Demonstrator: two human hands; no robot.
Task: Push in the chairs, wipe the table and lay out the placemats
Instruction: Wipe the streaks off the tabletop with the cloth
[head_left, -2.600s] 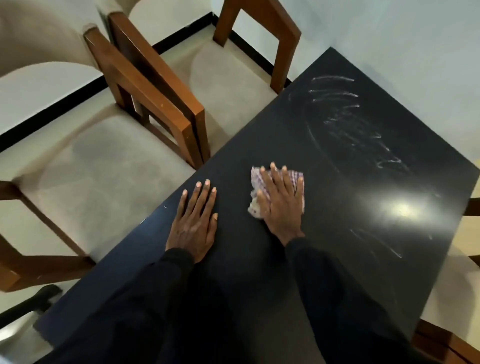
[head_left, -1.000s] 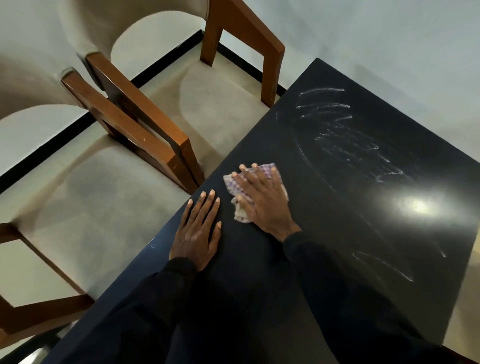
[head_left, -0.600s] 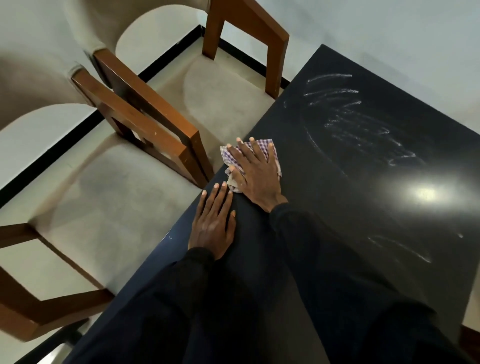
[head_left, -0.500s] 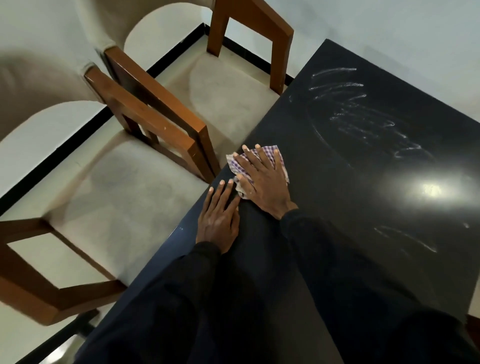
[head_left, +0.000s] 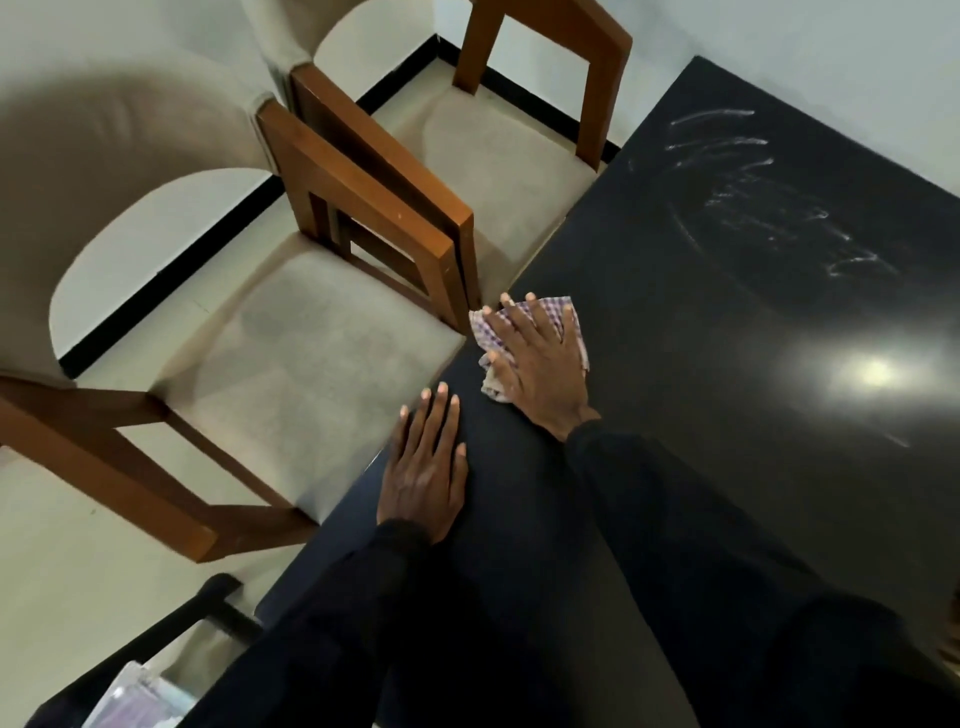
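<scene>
The black table (head_left: 727, 322) fills the right of the head view, with pale wet streaks (head_left: 753, 187) at its far end. My right hand (head_left: 540, 364) presses flat, fingers spread, on a purple-checked cloth (head_left: 567, 310) at the table's left edge. My left hand (head_left: 423, 467) lies flat on the tabletop just nearer to me, fingers straight, holding nothing. Two wooden chairs with beige seats stand at the table's left side: the near chair (head_left: 291, 358) and the far chair (head_left: 498, 156), their seats tucked partly under the edge.
A white wall runs behind the table and chairs, with a black skirting strip (head_left: 171, 280) along the pale floor. A dark stand and some pale folded material (head_left: 140, 699) show at the lower left. A lamp's glare (head_left: 872, 371) lies on the tabletop.
My right hand has slid the cloth left from the table's middle to its left edge, beside the chair arms. My left hand stayed flat on the table.
</scene>
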